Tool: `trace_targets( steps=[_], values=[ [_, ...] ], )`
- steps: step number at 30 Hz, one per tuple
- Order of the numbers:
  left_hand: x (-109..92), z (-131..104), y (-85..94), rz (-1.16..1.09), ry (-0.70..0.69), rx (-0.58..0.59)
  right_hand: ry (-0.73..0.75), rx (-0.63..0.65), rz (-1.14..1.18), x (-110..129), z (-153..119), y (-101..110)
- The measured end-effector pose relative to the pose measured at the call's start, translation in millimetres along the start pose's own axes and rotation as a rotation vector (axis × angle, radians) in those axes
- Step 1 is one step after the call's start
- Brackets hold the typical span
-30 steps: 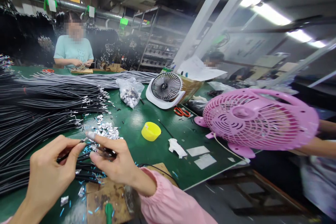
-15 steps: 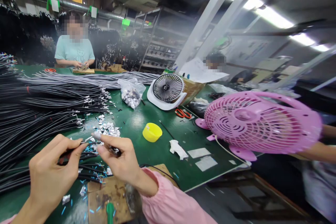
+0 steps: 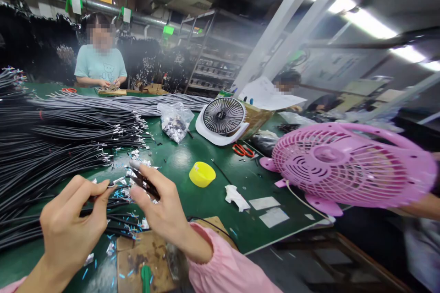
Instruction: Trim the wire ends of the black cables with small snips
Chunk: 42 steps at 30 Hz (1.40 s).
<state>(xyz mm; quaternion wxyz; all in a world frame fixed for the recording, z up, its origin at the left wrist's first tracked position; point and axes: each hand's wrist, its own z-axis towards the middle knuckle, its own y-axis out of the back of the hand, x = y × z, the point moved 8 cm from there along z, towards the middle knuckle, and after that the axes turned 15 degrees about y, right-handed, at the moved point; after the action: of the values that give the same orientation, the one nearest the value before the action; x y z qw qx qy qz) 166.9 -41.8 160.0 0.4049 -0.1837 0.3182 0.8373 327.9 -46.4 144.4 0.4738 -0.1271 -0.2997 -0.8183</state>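
My left hand (image 3: 76,219) pinches a black cable near its stripped end. Pale and blue wires (image 3: 118,182) stick out past the fingertips toward the right. My right hand (image 3: 165,208) holds a dark metal hand tool (image 3: 146,184) between thumb and fingers; its exact kind is partly hidden. A pale cover sits on one of that hand's fingertips. Just a small gap parts the right fingers from the wire end. Under both hands lie foil scraps (image 3: 110,248) and blue bits. Bundles of black cables (image 3: 51,158) with stripped ends fill the left side.
A wooden block (image 3: 134,256) with a green handle (image 3: 146,278) sits in front. Beyond are a yellow cup (image 3: 202,174), a bag of small parts (image 3: 176,123), red-handled scissors (image 3: 243,150) and a white fan (image 3: 223,116). A pink fan (image 3: 343,165) stands right. A co-worker (image 3: 101,66) sits opposite.
My right hand has drawn slightly away from the cable end, and the dark tool shows more between its fingers. My left hand keeps its pinch. The view has shifted a little.
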Motion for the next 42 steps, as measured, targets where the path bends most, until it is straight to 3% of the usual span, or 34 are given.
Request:
trace_targets(
  steps=[8,18,33,38,42],
  values=[
    [-3,-3,3.5,0.067,-0.069,0.011,0.489,-0.083,-0.606,43,-6,9],
    [-6,-7,-1.0,0.109,-0.12,0.013,0.459,-0.019,-0.719,44,-4,6],
    [-9,-7,-2.9,0.113,-0.144,0.004,0.545,0.0,-0.717,46,-11,5],
    [-9,-8,-4.1,0.107,-0.143,0.001,0.479,0.006,-0.741,45,-7,4],
    [-6,-8,-6.2,0.088,-0.108,0.019,0.519,0.037,-0.791,46,-11,0]
  ],
)
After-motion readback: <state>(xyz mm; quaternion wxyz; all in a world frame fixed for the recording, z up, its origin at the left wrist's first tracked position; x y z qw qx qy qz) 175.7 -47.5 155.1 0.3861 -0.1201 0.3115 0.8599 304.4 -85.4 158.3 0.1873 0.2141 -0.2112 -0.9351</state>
